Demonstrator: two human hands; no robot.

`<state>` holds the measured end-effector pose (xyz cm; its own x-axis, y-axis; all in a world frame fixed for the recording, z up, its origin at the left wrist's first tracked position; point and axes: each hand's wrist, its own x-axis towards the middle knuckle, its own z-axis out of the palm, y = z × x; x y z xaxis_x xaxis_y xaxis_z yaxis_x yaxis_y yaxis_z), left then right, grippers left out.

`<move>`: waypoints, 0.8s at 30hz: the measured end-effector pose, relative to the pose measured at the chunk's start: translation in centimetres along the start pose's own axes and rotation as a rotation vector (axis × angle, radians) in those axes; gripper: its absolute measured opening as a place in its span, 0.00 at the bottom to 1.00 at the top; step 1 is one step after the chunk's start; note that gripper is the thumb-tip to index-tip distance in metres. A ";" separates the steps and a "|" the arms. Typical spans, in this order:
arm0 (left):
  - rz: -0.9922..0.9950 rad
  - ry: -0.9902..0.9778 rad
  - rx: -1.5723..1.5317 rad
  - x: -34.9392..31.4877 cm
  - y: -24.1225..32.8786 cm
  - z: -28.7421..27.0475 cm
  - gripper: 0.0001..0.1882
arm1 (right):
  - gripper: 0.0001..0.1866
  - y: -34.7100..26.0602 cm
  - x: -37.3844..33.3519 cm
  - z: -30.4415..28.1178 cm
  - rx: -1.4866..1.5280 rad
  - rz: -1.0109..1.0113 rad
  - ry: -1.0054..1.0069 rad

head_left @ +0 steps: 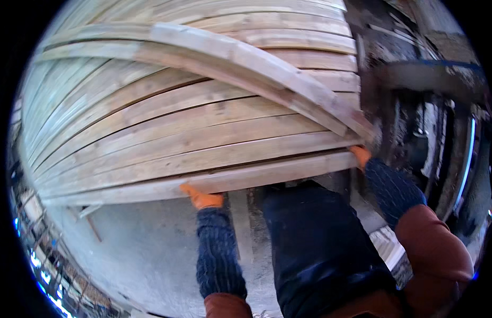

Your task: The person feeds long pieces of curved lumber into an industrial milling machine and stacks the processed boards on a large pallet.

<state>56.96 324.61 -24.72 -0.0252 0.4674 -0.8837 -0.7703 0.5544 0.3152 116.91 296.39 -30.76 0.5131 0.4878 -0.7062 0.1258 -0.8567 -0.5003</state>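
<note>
Side by side in a wide layer lie long pale wooden boards (203, 134). The nearest wooden board (278, 170) runs along the front edge of the layer, with a dark narrow gap behind part of it. My left hand (203, 198), in an orange glove, grips its front edge near the middle, the fingers partly hidden. At the board's right end my right hand (361, 156), also orange-gloved, is closed round the corner. Two more boards, an upper plank (240, 55) and a lower plank (203, 67), lie slantwise across the layer, their right ends close to my right hand.
Below the front edge is a grey floor (145, 254). Dark machinery with metal parts (431, 122) stands close on the right. A pale stack of wood (386, 246) sits low beside my right forearm. Cluttered material (39, 222) lines the far left rim.
</note>
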 end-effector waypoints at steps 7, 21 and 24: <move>0.077 0.060 0.180 0.7 0.7 -2.6 0.49 | 0.29 -6.9 -0.5 2.2 -0.359 -0.107 -0.197; 0.072 -0.014 0.072 -8.8 2.7 -3.9 0.49 | 0.41 -27.2 -9.4 0.2 -1.506 0.041 -0.639; 0.082 -0.074 -0.042 -14.3 3.1 -1.0 0.45 | 0.43 -37.1 -13.0 5.6 -1.057 -0.368 -0.935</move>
<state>54.24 318.96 -11.46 -0.0430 0.5601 -0.8273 -0.7936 0.4839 0.3689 100.79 322.81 -5.85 -0.3615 0.2771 -0.8902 0.8900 -0.1818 -0.4181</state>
